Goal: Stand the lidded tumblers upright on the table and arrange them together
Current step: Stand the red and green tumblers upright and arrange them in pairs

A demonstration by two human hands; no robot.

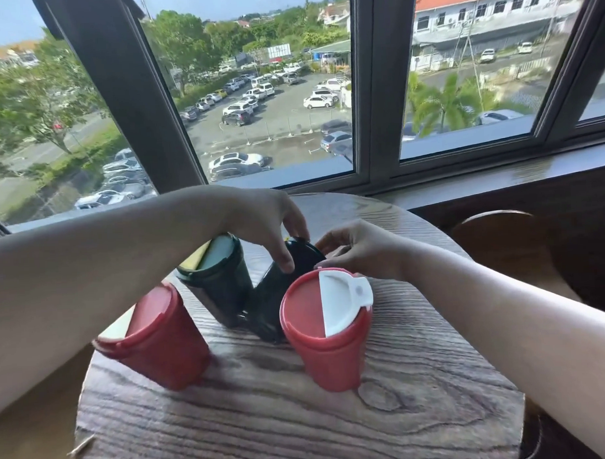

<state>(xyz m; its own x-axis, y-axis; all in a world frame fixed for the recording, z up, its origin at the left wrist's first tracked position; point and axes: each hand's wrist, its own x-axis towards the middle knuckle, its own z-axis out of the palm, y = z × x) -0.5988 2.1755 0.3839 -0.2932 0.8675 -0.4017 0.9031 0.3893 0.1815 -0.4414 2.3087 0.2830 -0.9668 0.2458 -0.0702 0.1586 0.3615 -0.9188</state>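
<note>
Entry, head view: I can read no text, number or brand name anywhere in this frame. The one sign-like item is a white billboard (278, 51) standing beyond the car park (269, 107) outside the window. Whatever is printed on its face is too small and blurred for me to make out.

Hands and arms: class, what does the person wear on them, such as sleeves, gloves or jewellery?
Nothing. The left hand and right hand show no gloves or rings; the left forearm and right forearm are bare to the frame edge, without sleeves or watch.
</note>
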